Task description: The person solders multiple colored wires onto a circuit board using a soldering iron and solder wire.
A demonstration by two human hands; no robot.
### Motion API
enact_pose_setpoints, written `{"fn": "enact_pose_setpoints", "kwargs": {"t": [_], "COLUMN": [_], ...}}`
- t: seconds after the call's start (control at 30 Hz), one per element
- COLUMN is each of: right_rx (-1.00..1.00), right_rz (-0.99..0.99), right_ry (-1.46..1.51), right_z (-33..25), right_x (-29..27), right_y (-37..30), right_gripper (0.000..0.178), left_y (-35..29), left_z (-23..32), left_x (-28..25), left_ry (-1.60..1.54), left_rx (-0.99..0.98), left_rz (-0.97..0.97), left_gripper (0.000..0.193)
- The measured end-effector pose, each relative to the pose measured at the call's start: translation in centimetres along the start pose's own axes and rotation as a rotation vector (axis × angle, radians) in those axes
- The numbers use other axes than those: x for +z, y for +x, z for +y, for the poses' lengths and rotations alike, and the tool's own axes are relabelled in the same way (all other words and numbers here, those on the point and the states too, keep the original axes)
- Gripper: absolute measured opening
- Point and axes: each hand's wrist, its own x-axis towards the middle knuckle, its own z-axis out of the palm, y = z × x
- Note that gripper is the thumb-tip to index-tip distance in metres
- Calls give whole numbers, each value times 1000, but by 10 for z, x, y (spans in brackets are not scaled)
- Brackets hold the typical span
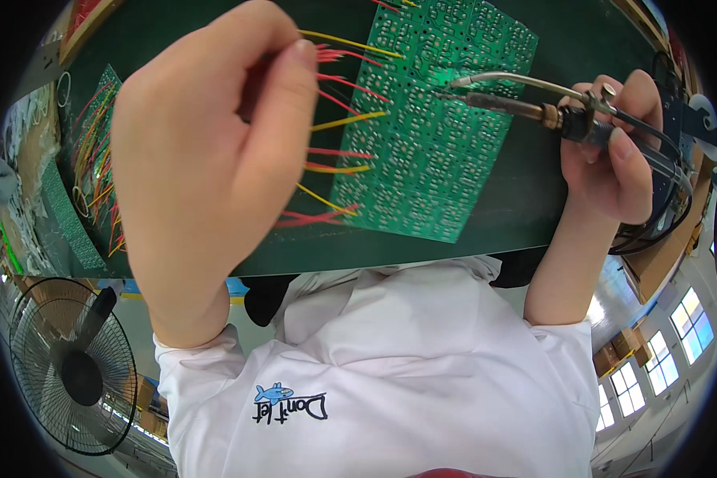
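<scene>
A green circuit board (442, 151) lies on the dark green work surface, with many shiny solder points facing up. Red and yellow wires (346, 119) stick out along its left edge and run behind my left hand (215, 143). That hand is closed, thumb and forefinger pinched beside a small bunch of red wires (331, 54), which it appears to hold. In my right hand (613, 147) is a soldering iron (510, 105) with a curved metal solder-feed tube (518, 78) fixed to it. The iron's tip and the tube's end meet over the board's upper middle.
More boards with tangled red and yellow wires (99, 171) lie at the left, next to a narrow green board strip (70, 215). Black cables (653, 231) and a dark device (677, 135) stand at the right. A black fan (76, 374) is at lower left.
</scene>
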Motion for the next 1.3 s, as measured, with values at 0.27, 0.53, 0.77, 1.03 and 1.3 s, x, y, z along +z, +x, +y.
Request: {"fn": "enact_pose_setpoints", "kwargs": {"t": [0.27, 0.53, 0.77, 1.03, 1.3], "right_rx": [13, 19, -17, 15, 56], "right_rz": [96, 168, 154, 132, 153], "right_ry": [31, 74, 150, 88, 26], "right_z": [-5, -7, -10, -9, -8], "right_x": [-5, -7, -2, 0, 8], "right_y": [-8, -9, -9, -15, -11], "right_gripper": [18, 17, 16, 17, 19], "left_y": [13, 34, 8, 3, 15], "left_z": [5, 14, 14, 17, -1], "left_x": [-45, -22, 6, 9, 26], "left_ry": [194, 330, 154, 35, 28], "left_rx": [-131, -106, -53, -54, 177], "left_rz": [244, 21, -111, -99, -69], "left_gripper": [18, 23, 19, 17, 17]}}
